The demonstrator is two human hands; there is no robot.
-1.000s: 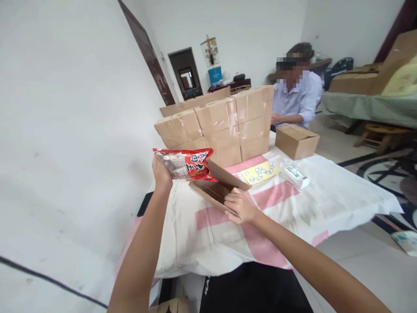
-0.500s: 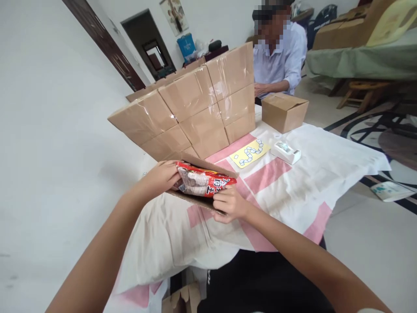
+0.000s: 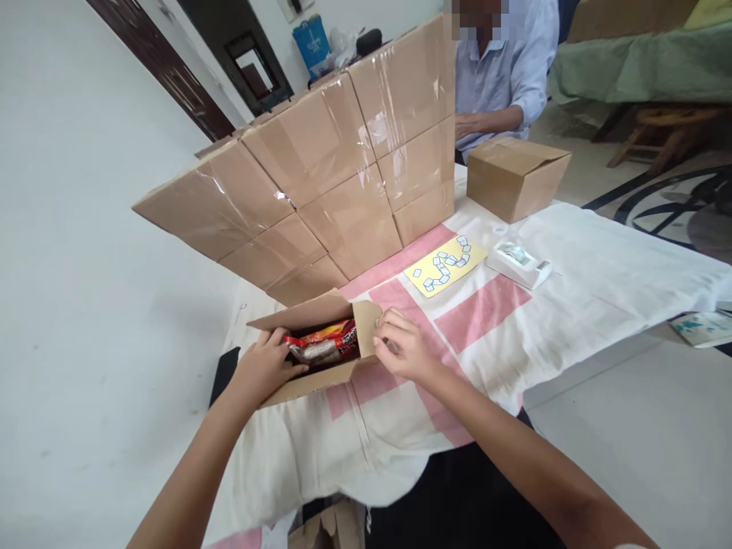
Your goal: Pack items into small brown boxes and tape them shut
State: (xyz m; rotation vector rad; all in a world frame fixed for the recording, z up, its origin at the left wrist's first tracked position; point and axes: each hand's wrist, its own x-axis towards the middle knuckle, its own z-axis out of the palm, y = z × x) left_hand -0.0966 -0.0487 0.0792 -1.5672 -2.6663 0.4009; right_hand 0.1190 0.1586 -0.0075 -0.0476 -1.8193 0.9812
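Observation:
An open cardboard box point(image 3: 320, 387) sits on the cloth-covered table near its front edge, flaps raised. Inside lies a red printed plastic packet point(image 3: 325, 347) with a see-through section. My left hand point(image 3: 266, 370) reaches in at the box's left end; its thumb and fingers lie around the packet's left end, with some fingertips hidden. At the opposite end my right hand point(image 3: 403, 345) has its fingers curled together at the edge of the upright right flap point(image 3: 366, 324), pinching it.
Stacked, taped cardboard boxes point(image 3: 343, 183) form a wall behind. To the right are a yellow card point(image 3: 446, 267), a white tape dispenser point(image 3: 518, 264) and a closed box point(image 3: 515, 179). Another person point(image 3: 503, 84) sits across the table. A partly hidden carton point(image 3: 329, 526) stands below the front edge.
The packet has gone down deeper into the box. My right hand has let go of the packet and moved to the right flap, which now stands up. The view has tipped downward.

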